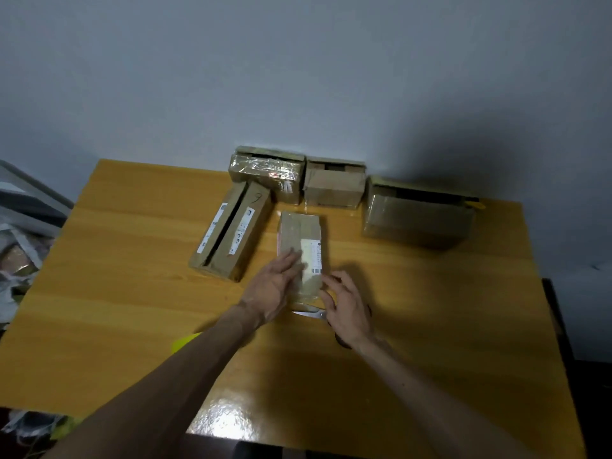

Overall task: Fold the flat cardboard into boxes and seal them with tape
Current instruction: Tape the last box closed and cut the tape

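Yellow wooden table (pixel 132 260): left hand (pixel 276 286) lies flat, fingers spread, on the small box (pixel 301 246); right hand (pixel 347 306), loosely curled, should smooth tape firmly.

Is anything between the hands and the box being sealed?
Nothing visible. The left hand lies flat on the labelled box, and the right hand is at its near right corner.

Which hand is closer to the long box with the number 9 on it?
The left. The left hand rests on the small labelled box, just right of the long box. The right hand is on that small box's far side, farther away.
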